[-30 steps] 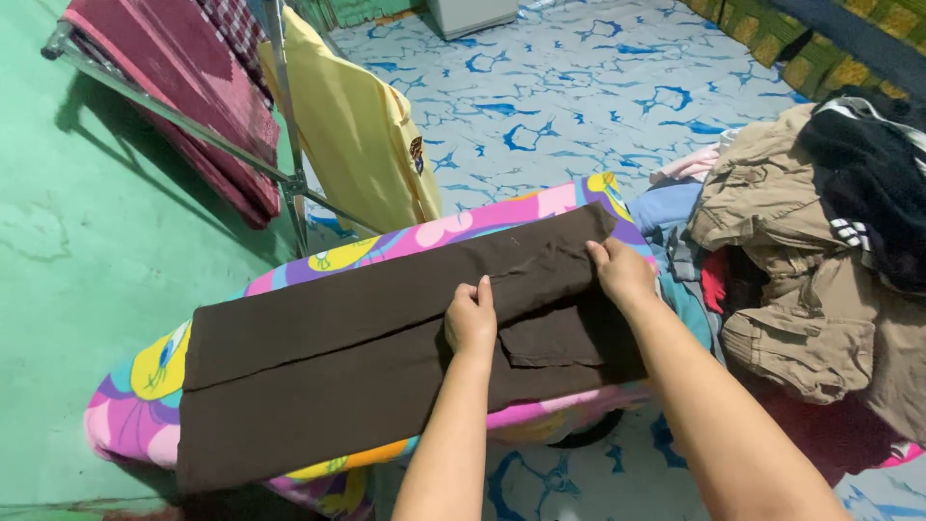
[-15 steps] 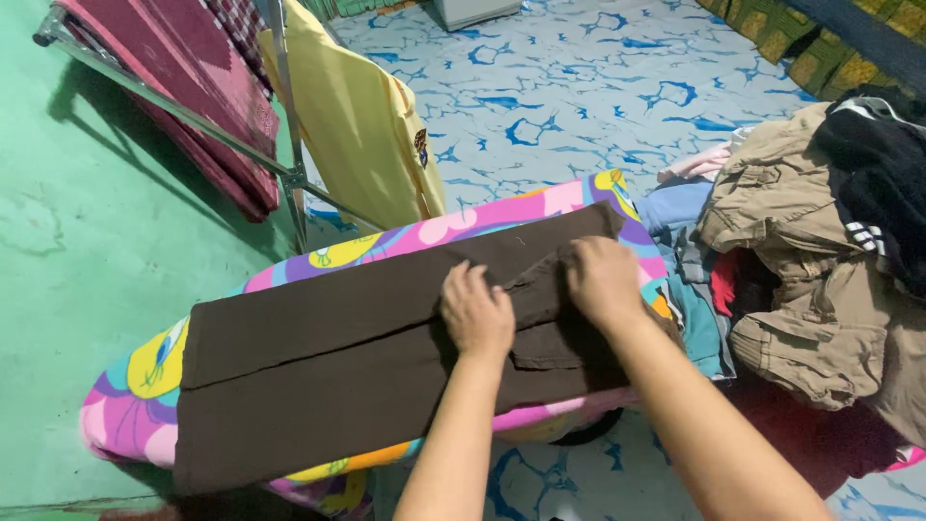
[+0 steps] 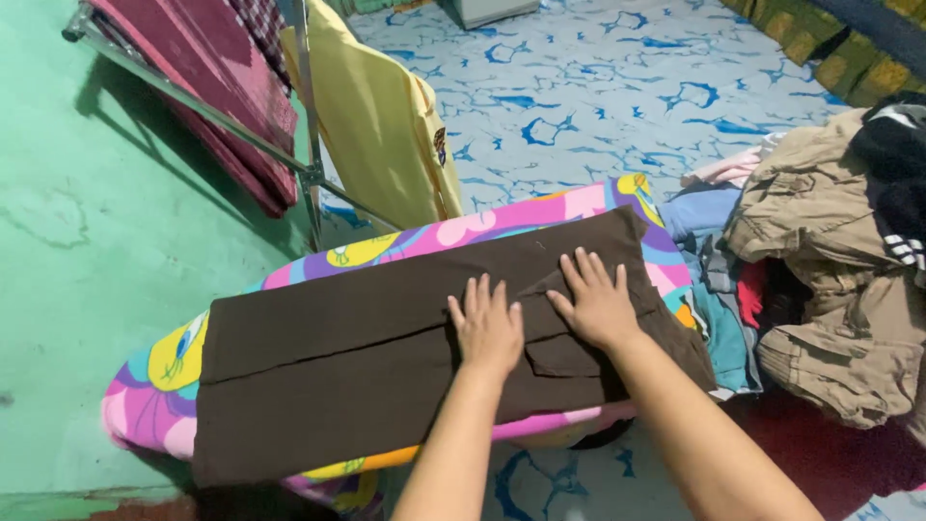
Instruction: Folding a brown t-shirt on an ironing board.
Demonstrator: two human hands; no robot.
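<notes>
Both hands have shifted since the earlier frames: the left hand (image 3: 488, 325), then set apart from the right and lower on the cloth, now lies close beside the right hand (image 3: 598, 301), which has drawn in from the far edge toward the middle. Each hand is flat and released, palm down, fingers spread, pressing on the brown trousers (image 3: 386, 347) without grasping them. Those trousers lie folded lengthwise across a padded board with a bright cartoon-print cover (image 3: 164, 371), the waist end at the right, where a back pocket flap shows just below the hands. A long fold line runs along the cloth from the left end toward the left hand. At the board's right end sits a heap of clothes: khaki trousers (image 3: 839, 289) on top, a blue garment (image 3: 719, 217) beneath, and a black item with white stripes (image 3: 897, 183) at the edge of view. Behind the board, a metal rack (image 3: 309, 145) carries a yellow shirt (image 3: 381, 125) and a dark red cloth (image 3: 217, 92). A green wall (image 3: 87, 289) stands at the left; the floor (image 3: 598, 87) is blue-and-white patterned.
</notes>
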